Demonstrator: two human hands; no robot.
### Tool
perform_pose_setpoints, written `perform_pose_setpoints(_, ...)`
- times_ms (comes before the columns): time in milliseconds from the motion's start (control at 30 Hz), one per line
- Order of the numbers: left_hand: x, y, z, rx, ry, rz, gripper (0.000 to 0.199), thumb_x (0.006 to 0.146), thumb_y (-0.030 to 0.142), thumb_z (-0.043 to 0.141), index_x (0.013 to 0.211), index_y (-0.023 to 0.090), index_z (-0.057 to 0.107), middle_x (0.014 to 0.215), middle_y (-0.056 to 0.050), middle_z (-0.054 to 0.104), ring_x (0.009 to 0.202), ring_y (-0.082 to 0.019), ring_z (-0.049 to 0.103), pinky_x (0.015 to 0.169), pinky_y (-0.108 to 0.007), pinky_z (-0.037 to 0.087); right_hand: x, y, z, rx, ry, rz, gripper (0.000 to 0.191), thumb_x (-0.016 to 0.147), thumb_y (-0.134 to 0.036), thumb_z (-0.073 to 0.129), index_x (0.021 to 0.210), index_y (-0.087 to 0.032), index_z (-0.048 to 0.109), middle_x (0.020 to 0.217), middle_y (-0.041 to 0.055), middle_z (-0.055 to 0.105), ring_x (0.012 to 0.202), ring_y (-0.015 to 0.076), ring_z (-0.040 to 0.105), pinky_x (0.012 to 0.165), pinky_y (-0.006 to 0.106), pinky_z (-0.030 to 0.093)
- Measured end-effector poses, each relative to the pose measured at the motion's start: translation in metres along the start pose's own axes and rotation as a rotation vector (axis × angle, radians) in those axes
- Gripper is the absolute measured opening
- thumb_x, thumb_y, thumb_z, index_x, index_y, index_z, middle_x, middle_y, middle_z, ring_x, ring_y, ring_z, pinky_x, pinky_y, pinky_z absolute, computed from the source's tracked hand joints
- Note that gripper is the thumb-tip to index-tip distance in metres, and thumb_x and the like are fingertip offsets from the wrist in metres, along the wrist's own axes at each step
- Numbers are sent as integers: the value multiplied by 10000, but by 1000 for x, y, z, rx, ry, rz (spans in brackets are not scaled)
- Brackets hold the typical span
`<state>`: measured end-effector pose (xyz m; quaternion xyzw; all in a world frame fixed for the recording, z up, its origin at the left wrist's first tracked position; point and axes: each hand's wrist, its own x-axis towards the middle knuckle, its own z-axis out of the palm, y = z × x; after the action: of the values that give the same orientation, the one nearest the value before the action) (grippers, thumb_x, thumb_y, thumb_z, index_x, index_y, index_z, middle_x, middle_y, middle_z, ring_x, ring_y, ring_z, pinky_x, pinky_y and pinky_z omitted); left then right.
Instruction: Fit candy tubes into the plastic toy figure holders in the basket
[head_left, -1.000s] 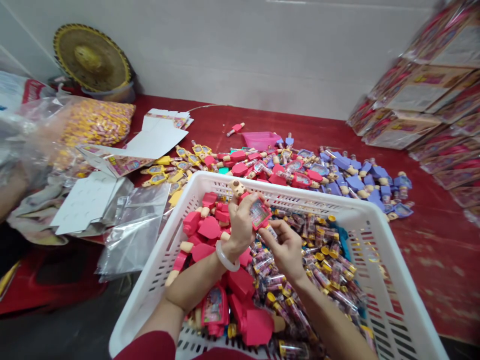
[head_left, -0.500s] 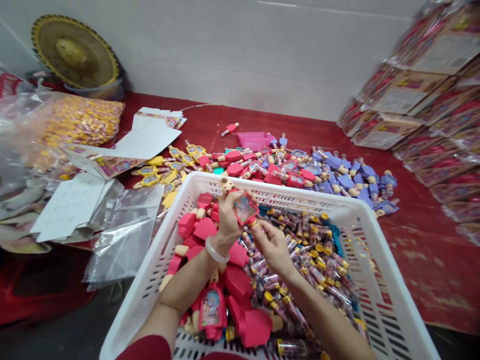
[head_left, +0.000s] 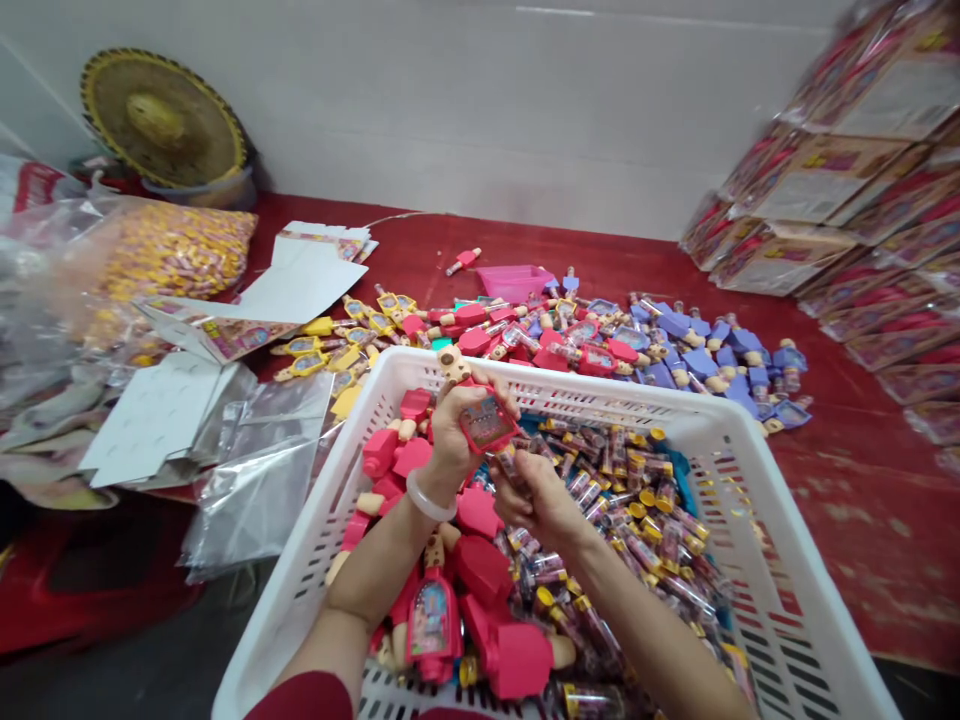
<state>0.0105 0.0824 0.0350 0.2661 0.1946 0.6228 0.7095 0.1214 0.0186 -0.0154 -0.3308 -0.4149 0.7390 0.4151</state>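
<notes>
The left hand (head_left: 454, 450) has its grip wrapped round a pink toy figure (head_left: 487, 425), the right hand (head_left: 536, 505) pinches a capped candy tube (head_left: 506, 465) at its base, and many loose tubes (head_left: 630, 510) lie unfitted in the white plastic basket (head_left: 757, 560).

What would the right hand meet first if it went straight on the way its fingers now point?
The clear tube of the pink toy figure held in the left hand; the right hand looks almost on it, though depth is unclear.

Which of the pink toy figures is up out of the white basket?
The pink figure gripped in the left hand, its clear window facing up; the other pink figures lie in the basket.
</notes>
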Motion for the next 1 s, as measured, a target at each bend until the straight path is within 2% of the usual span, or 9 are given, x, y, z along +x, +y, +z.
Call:
perform_pose_setpoints(100, 0, 3, -1, 48, -25, -7, 136, 676, 266, 595, 766, 187, 530, 662, 16, 577, 665, -161, 637, 658, -278, 517, 2, 1, 2, 179, -154, 118, 525, 844, -703, 435, 846, -193, 562, 392, -136, 256, 283, 64, 174, 332, 215, 192)
perform_pose_setpoints(267, 19, 7, -18, 465, 53, 85, 199, 777, 310, 629, 915, 168, 609, 903, -39, 675, 896, -182, 644, 807, -275, 487, 13, -26, -23, -298, 226, -118, 337, 786, -509, 668, 821, -182, 594, 516, -81, 458, 409, 61, 345, 383, 195, 240)
perform_pose_setpoints(367, 30, 18, -34, 871, 48, 140, 374, 855, 420, 536, 1124, 163, 579, 1105, -82, 657, 1032, -199, 607, 874, -287, 462, 20, -54, -56, -305, 402, -234, 353, 807, -532, 628, 792, -187, 558, 501, -75, 466, 389, 69, 363, 375, 203, 269)
perform_pose_setpoints(433, 34, 26, -46, 1149, 49, 100, 394, 892, 454, 449, 1129, 165, 576, 1102, -87, 661, 1024, -204, 609, 869, -299, 464, 25, -63, -74, -295, 464, -244, 384, 793, -566, 616, 848, -194, 536, 570, -47, 554, 389, 89, 424, 382, 221, 317)
perform_pose_setpoints(533, 38, 28, -66, 1413, 31, -28, 279, 832, 423, 542, 929, 184, 648, 965, -77, 696, 967, -239, 620, 861, -330, 455, 38, -48, -83, -593, 521, -122, 414, 801, -535, 588, 1041, -205, 522, 671, -17, 631, 435, 127, 501, 449, 253, 383)
perform_pose_setpoints(633, 43, 11, -81, 1554, 45, -158, 170, 684, 329, 697, 708, 174, 632, 872, -117, 698, 1022, -328, 593, 926, -417, 399, 58, -10, -75, -980, 628, -50, 253, 808, -389, 579, 977, -200, 574, 848, 62, 670, 785, 211, 625, 709, 320, 449)
perform_pose_setpoints(800, 47, -19, -94, 1636, 61, -310, 220, 539, 207, 757, 557, 158, 544, 896, -177, 681, 1178, -428, 477, 1027, -532, 250, 84, 41, -67, -961, 678, -40, 136, 684, -237, 651, 720, -191, 528, 1006, 163, 639, 1104, 313, 522, 927, 408, 361)
perform_pose_setpoints(900, 46, -11, -92, 1530, 31, -350, 237, 471, 165, 770, 536, 163, 542, 851, -155, 678, 1173, -438, 465, 1028, -524, 249, 79, 49, -72, -846, 639, -105, 199, 675, -297, 654, 691, -214, 474, 940, 116, 641, 1032, 291, 541, 910, 413, 383)
perform_pose_setpoints(1000, 44, 11, -82, 1303, -50, -375, 232, 481, 231, 783, 640, 170, 626, 816, -85, 680, 1044, -366, 555, 962, -445, 358, 65, 39, -79, -660, 583, -185, 273, 715, -425, 614, 733, -234, 421, 843, 42, 633, 848, 228, 589, 796, 379, 460)
